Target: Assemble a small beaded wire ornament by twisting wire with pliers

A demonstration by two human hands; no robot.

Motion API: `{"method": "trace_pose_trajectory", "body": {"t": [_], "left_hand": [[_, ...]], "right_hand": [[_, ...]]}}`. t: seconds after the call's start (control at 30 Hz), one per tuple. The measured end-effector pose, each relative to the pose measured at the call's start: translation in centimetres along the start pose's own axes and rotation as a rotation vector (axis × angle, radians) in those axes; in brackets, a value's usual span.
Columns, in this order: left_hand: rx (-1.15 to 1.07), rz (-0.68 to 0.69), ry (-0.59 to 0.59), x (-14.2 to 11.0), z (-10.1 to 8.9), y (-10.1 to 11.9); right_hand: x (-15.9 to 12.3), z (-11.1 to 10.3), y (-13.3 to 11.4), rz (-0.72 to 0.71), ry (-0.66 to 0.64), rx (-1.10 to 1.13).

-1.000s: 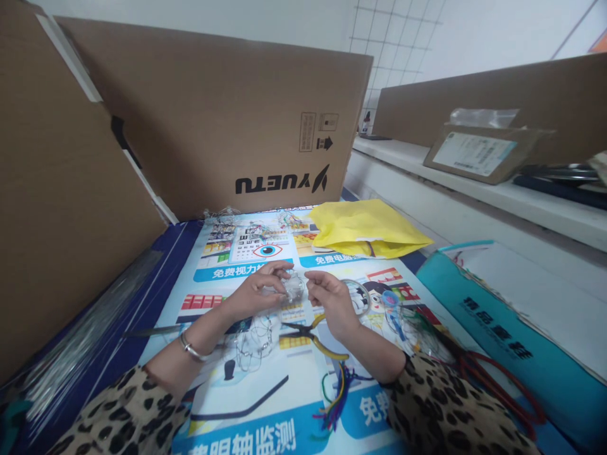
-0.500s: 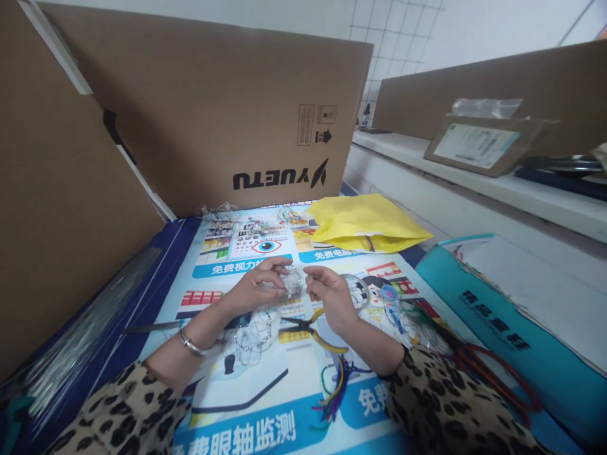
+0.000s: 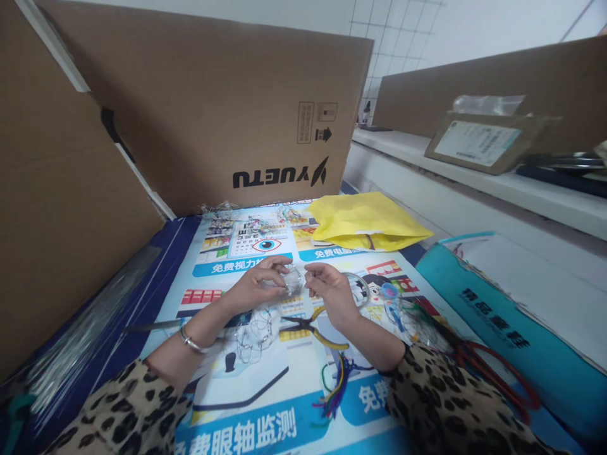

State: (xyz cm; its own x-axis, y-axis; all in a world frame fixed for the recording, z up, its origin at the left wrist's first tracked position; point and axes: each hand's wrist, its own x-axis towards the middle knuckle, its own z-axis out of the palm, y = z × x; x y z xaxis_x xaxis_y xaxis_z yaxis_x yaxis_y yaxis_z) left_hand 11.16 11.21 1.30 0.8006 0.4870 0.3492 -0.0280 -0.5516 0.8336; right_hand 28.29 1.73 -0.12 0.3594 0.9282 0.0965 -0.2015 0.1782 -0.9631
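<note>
Between thumb and fingers, my left hand (image 3: pixel 256 284) pinches a small coil of thin clear or silvery wire with tiny beads (image 3: pixel 294 281). At the coil's right side, the thumb and forefinger of my right hand (image 3: pixel 332 292) are pressed together. What they pinch is too fine to make out, perhaps a wire end. Just below the hands lie pliers with yellow handles (image 3: pixel 327 341), jaws pointing left. A second tangle of beaded wire (image 3: pixel 253 336) rests on the printed sheet under my left wrist. Behind my right hand is a round hoop (image 3: pixel 364 287), partly hidden.
A yellow pouch (image 3: pixel 370 215) lies at the back. Multicoloured cords (image 3: pixel 334 387) lie near the front. Red-handled scissors (image 3: pixel 507 373) and a teal box (image 3: pixel 474 316) are at right. Straight wires (image 3: pixel 80 328) lie at left. Cardboard (image 3: pixel 213 114) stands behind.
Both hands stay nearly in place. The fingers of my right hand have shifted very slightly beside the wire coil. Nothing on the table has moved.
</note>
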Motion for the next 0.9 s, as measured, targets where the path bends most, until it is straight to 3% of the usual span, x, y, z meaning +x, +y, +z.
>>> {"method": "trace_pose_trajectory", "body": {"t": [0.9], "left_hand": [[0.152, 0.019, -0.019, -0.03, 0.12, -0.47]], "right_hand": [[0.26, -0.35, 0.50, 0.010, -0.022, -0.087]]}}
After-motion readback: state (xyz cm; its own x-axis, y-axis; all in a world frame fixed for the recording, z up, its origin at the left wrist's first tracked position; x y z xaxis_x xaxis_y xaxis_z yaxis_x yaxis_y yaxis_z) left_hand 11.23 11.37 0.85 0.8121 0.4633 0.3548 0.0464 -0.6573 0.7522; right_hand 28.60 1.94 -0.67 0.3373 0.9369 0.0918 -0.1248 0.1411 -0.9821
